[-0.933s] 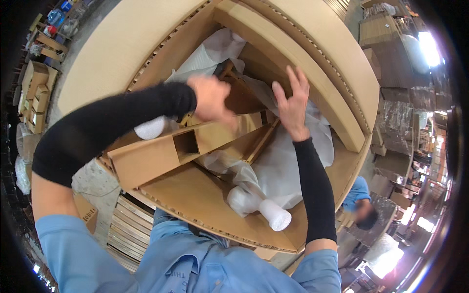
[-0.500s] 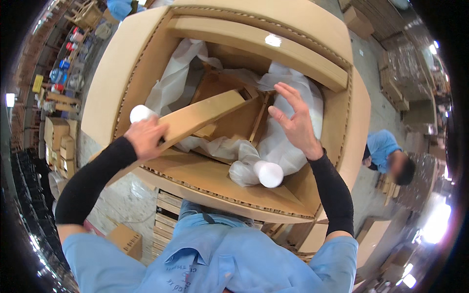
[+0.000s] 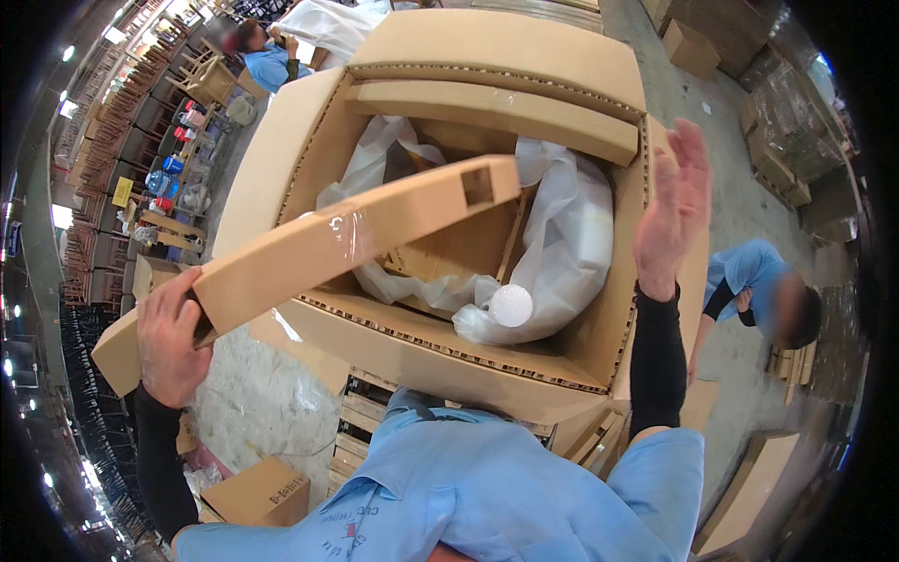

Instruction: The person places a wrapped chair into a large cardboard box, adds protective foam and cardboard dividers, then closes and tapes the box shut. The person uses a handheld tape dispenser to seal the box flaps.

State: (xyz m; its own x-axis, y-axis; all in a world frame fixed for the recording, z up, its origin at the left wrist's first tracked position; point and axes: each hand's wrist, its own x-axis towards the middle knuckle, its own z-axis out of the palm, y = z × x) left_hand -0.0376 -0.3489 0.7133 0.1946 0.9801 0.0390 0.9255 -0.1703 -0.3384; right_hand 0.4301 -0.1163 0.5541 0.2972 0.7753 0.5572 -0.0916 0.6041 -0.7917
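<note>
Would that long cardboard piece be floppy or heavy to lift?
The long cardboard piece is probably stiff: it looks straight beyond the left grip. It's likely light, since its square hole looks hollow. Held near one end, it might tip.

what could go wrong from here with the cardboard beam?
The left hand grips the long brown cardboard beam near one end only, so it might droop or twist. The far end overhangs the open brown cardboard box and could knock the translucent white wrapping inside. The right hand is open, off the beam, so a slip may go uncaught.
</note>
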